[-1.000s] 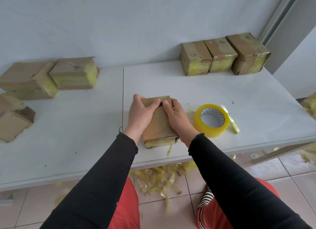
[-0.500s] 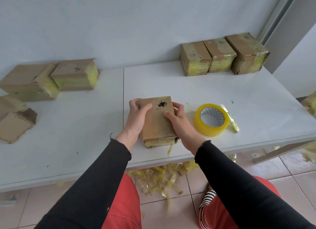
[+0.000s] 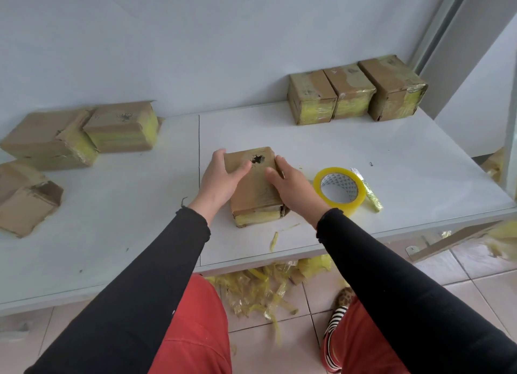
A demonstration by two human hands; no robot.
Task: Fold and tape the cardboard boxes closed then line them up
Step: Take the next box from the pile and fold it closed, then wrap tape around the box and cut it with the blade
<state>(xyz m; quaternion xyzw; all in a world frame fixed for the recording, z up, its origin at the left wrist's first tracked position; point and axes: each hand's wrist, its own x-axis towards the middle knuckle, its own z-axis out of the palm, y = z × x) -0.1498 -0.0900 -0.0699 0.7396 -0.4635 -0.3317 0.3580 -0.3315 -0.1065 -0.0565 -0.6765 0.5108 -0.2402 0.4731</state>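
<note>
White table: eight boxes, one tape roll

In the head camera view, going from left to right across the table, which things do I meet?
Untaped boxes → left hand → held box → right hand → tape roll → foil strip.

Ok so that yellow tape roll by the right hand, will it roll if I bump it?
Probably not: the tape roll lies flat on its side on the table, so a bump would likely slide it. Stood on its edge, it could roll. It looks stiff and easy to lift.
</note>
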